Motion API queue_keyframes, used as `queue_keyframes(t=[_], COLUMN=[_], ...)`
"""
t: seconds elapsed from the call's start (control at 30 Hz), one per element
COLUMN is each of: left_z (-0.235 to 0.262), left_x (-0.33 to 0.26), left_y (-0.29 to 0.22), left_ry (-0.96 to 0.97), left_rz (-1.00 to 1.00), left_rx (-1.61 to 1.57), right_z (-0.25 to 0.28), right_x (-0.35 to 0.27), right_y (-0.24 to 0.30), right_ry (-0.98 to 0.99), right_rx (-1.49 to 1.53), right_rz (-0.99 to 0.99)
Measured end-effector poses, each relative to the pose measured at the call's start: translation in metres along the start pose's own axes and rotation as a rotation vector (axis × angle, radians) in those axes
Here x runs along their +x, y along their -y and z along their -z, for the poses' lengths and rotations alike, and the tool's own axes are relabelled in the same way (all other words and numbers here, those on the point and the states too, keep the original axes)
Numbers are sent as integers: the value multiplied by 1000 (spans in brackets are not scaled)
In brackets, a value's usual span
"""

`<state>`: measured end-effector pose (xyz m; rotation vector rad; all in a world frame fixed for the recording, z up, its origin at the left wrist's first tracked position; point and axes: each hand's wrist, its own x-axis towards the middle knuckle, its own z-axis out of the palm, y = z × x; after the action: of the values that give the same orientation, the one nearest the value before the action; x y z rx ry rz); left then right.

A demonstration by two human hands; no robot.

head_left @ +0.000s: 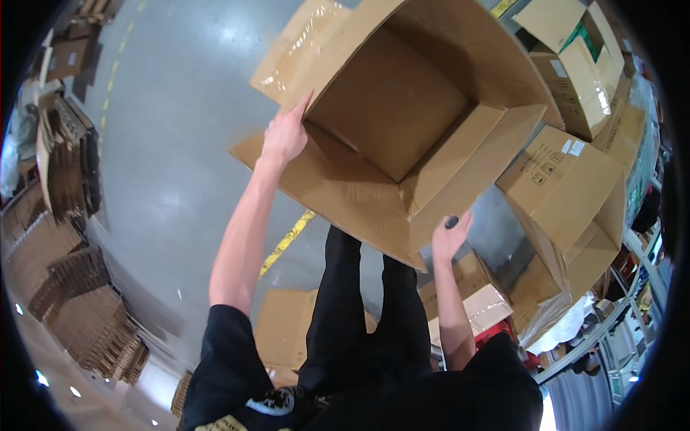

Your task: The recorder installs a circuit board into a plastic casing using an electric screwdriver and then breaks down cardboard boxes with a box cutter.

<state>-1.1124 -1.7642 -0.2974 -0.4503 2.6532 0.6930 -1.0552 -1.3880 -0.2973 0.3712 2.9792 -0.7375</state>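
A large open cardboard box [402, 100] hangs tilted in front of me, its hollow inside facing me and its flaps spread. Clear tape shines on the flap at its upper left. My left hand [285, 136] is closed on the box's left edge, with a finger stretched along the outside. Just below the lower right flap is my right hand [451, 241], slightly blurred, with a small dark rounded thing [451, 222] between thumb and fingers. What kind of thing it is does not show. Whether that hand also touches the flap, I cannot tell.
Open cartons [568, 179] crowd the right side, beside a metal rail [575, 363]. Flattened cardboard [83, 309] is stacked along the left. Another carton [284, 327] lies by my legs. A yellow line [287, 243] crosses the grey floor [180, 144].
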Motion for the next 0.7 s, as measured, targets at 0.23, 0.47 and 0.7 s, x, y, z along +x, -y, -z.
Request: queue_keyframes(t=[0.23,0.47,0.7], left_z=[58,101,208], left_x=[-101,-156,-244], left_y=[25,90,157], left_ry=[-15,66,206], left_rz=[4,15,-2], left_rx=[-137,-135,-204], right_z=[32,14,41], right_x=[17,4,-28], right_y=[-49,-26,73], right_ry=[298,152,196], right_rx=[251,326,818], right_rz=[-367,-168,-479])
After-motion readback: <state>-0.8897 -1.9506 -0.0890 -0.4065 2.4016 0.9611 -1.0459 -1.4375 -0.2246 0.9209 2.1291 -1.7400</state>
